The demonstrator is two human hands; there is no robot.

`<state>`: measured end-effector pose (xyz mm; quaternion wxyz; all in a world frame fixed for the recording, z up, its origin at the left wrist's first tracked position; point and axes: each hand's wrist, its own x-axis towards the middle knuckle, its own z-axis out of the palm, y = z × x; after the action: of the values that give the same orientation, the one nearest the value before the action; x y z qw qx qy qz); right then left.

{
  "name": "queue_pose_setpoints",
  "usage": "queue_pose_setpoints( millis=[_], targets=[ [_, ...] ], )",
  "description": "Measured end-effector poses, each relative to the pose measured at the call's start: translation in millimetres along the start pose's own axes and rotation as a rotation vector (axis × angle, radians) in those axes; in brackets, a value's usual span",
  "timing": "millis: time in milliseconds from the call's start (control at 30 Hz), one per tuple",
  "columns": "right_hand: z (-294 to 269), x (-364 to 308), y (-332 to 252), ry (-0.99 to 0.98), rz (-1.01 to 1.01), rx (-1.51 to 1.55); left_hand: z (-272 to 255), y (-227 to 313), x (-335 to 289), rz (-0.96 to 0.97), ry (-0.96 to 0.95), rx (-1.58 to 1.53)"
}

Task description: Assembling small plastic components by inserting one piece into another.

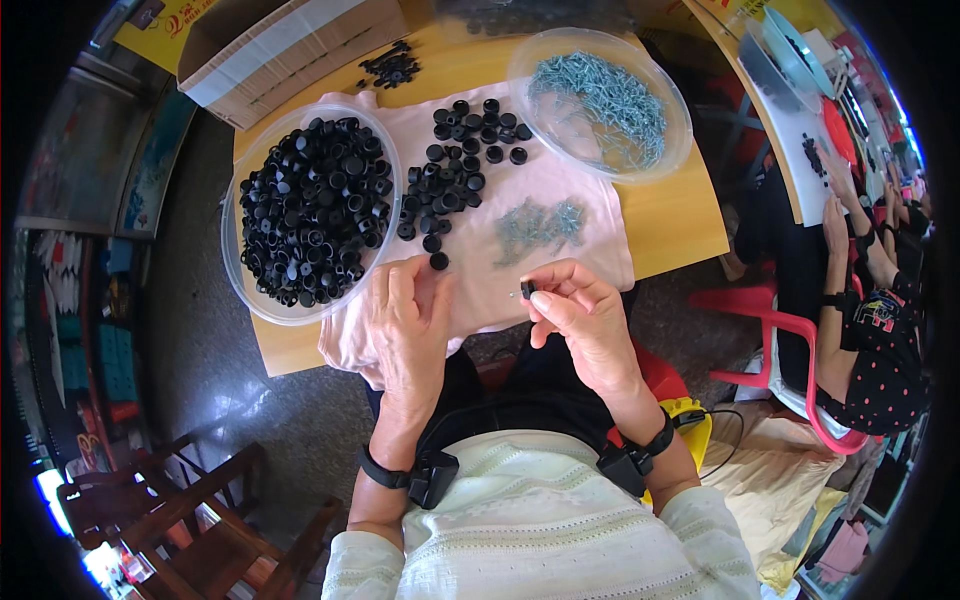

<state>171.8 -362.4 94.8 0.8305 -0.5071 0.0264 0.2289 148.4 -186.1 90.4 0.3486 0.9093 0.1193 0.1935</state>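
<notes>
Between the thumb and fingers of my right hand (590, 325) is a small black plastic piece (528, 289), with a bit of bright metal showing beside it. My left hand (408, 325) rests at the near edge of the pink cloth (470, 300), its thumb apart from the bent fingers and nothing visible in it. Just beyond its fingertips lie loose round black plastic caps (440, 195), spread over the cloth. A small heap of thin metal screws or pins (540, 230) lies on the cloth ahead of my right hand.
A clear basin (232, 262) heaped with black caps stands left; another clear basin (682, 150) holds silvery screws or pins. Small black parts (390, 66) lie by a cardboard box (285, 55) on the wooden table (690, 225). At right, another person sits on a red chair (765, 300).
</notes>
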Motion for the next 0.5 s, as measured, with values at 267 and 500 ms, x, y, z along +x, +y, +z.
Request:
queue_pose_setpoints(
  millis=[267, 500],
  targets=[
    [3.4, -1.8, -7.3, -0.059, 0.083, 0.106, -0.7, 5.4, 3.0, 0.050, 0.010, 0.049],
    [-0.8, -9.3, -10.7, -0.124, 0.130, 0.231, 2.3, 10.0, -14.3, -0.058, -0.151, -0.999]
  ],
)
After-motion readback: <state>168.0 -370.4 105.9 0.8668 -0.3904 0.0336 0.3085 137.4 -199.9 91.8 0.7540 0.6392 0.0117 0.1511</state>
